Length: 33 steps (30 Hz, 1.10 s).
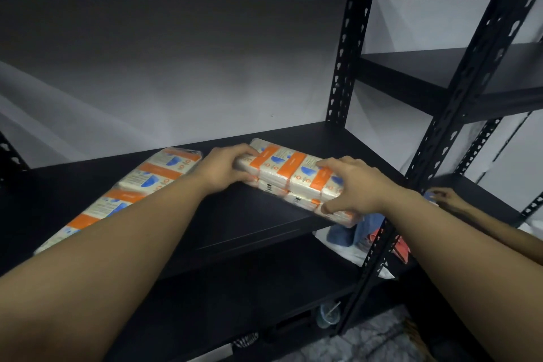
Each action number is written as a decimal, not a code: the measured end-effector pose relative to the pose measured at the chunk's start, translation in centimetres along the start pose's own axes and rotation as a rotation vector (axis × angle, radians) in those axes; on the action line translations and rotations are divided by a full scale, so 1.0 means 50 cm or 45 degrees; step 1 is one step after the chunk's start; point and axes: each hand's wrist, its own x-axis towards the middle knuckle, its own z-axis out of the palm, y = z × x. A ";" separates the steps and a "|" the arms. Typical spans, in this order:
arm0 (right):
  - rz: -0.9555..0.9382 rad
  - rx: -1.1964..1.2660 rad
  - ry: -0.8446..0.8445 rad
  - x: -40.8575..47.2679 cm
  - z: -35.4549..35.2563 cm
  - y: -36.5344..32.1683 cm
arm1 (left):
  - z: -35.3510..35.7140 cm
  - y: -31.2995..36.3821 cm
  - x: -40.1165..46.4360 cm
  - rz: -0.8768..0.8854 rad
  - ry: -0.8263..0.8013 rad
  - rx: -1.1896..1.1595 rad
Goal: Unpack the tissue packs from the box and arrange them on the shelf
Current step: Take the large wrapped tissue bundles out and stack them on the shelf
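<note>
A white, orange and blue tissue pack (291, 169) lies on the black shelf board (235, 214), its near right corner over the front edge. My left hand (227, 169) grips its left end. My right hand (357, 185) grips its near right end, fingers curled over the top and thumb under the edge. Another long tissue pack (147, 182) lies flat on the shelf to the left, partly behind my left forearm. The box is not in view.
Black perforated uprights (458, 114) stand at the right, with a second black rack (440, 73) behind them. Another person's hand (446, 198) rests on the neighbouring shelf at the right. A plastic cup (327, 314) and cloth items sit low on the floor.
</note>
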 end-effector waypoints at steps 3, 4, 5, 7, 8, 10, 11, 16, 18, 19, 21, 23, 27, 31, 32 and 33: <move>-0.017 0.035 0.002 -0.006 -0.010 0.011 | -0.013 -0.013 0.010 -0.009 0.090 -0.083; -0.016 0.049 0.004 -0.008 -0.013 0.015 | -0.018 -0.014 0.014 -0.016 0.105 -0.113; -0.016 0.062 0.003 -0.009 -0.015 0.018 | -0.021 -0.016 0.020 -0.018 0.107 -0.137; -0.012 0.073 -0.002 -0.009 -0.016 0.024 | -0.022 -0.019 0.032 -0.011 0.097 -0.165; -0.005 0.066 0.001 -0.010 -0.015 0.026 | -0.019 -0.019 0.038 -0.005 0.098 -0.172; 0.012 0.046 0.019 -0.010 -0.012 0.030 | -0.008 -0.023 0.050 0.009 0.116 -0.195; 0.024 0.043 0.027 -0.011 -0.011 0.032 | -0.002 -0.025 0.055 0.019 0.125 -0.226; 0.074 0.125 0.044 -0.019 -0.006 0.055 | 0.029 -0.036 0.070 0.055 0.143 -0.380; 0.080 0.127 0.065 -0.023 -0.002 0.061 | 0.038 -0.042 0.074 0.073 0.162 -0.407; 0.083 0.119 0.074 -0.024 -0.001 0.061 | 0.040 -0.044 0.074 0.078 0.168 -0.413; 0.089 0.095 0.084 -0.025 0.000 0.058 | 0.041 -0.046 0.075 0.087 0.176 -0.406; 0.094 0.061 0.075 -0.023 -0.002 0.053 | 0.043 -0.046 0.080 0.099 0.181 -0.394; 0.088 -0.139 0.007 -0.011 -0.012 0.032 | 0.049 -0.045 0.090 0.104 0.213 -0.347; -0.022 -0.192 -0.002 0.034 -0.033 -0.021 | 0.047 -0.047 0.091 0.089 0.171 -0.371; -0.060 -0.174 -0.019 0.049 -0.034 -0.036 | 0.046 -0.047 0.090 0.087 0.162 -0.371; -0.091 -0.162 -0.045 0.063 -0.031 -0.051 | 0.045 -0.048 0.088 0.086 0.162 -0.369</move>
